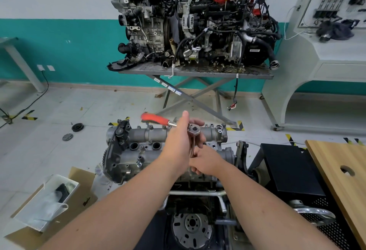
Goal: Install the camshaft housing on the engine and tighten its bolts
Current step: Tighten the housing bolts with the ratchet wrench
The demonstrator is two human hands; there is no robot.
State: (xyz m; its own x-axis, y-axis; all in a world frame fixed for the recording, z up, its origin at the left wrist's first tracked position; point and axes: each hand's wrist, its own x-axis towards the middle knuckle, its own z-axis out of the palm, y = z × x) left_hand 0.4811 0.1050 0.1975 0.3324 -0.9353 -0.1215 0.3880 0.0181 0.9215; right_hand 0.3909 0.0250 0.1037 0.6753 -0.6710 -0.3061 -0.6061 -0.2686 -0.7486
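The camshaft housing (156,141) sits atop the engine (190,200) at frame centre. The left hand (179,141) grips the head of a red-handled ratchet (158,120), handle pointing to 10 o'clock. The right hand (206,162), just at 5 o'clock of it, curls round the ratchet's extension shaft (192,148)
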